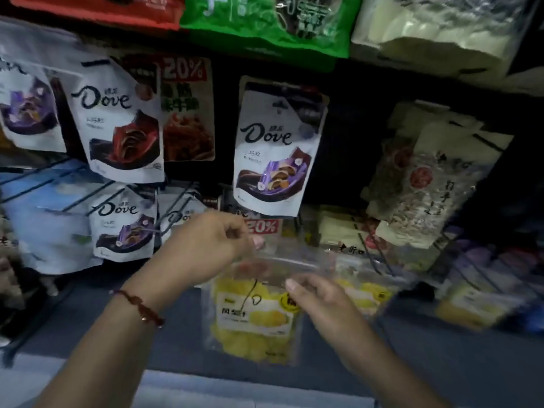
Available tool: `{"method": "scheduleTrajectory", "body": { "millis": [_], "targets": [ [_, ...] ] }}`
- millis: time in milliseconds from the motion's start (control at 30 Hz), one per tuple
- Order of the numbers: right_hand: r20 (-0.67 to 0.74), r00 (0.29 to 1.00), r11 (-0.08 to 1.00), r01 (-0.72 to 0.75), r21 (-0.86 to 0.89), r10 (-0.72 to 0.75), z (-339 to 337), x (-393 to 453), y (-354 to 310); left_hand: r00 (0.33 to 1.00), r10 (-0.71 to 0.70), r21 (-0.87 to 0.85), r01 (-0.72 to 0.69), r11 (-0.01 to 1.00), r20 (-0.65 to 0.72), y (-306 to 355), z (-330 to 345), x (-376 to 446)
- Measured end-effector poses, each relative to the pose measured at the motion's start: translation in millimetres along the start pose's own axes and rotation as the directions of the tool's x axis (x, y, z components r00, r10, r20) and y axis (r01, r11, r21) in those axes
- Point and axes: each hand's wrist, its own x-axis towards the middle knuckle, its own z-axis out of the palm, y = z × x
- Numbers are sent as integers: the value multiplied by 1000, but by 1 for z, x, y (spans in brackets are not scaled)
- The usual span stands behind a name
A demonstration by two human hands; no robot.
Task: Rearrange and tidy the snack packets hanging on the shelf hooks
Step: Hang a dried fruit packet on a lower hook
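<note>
With the left hand pinching the yellow packet's clear top and the right hand seemingly gripping its edge, a loose grip could miss the hook and drop it.

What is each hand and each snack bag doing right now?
left hand: pinches the top of the yellow packet
right hand: fingers curled at the packet's right edge
yellow packet: held up, tilted, blurred
purple Dove bag: hanging, slightly tilted
red Dove bag: hanging crooked
</note>
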Motion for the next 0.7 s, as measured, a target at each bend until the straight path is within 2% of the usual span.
{"method": "scheduleTrajectory", "body": {
  "millis": [100, 233, 367, 533, 600, 700],
  "targets": [
    [21, 987, 987, -162, 17, 162, -10, -15, 36, 962, -3, 104, -26, 994, 275, -3, 21, -12],
    [-31, 955, 956, -294, 1, 294, -32, -32, 77, 911, 0, 110, -50, 993, 412, -9, 75, -20],
    [-158, 938, 949, -288, 131, 307, -45, -39, 119, 894, 42, 122, -107, 987, 446, -5, 129, -15],
    [-243, 891, 910, -322, 261, 384, -48, -47, 156, 858, 52, 265, -214, 940, 510, 1, 168, -8],
    [-264, 887, 910, -304, 283, 378, -54, -48, 155, 872, 46, 279, -205, 938, 487, 8, 173, -6],
    [-288, 905, 929, -229, 291, 313, -63, -43, 150, 924, 60, 285, -178, 942, 379, 11, 177, -13]
  ]
}}
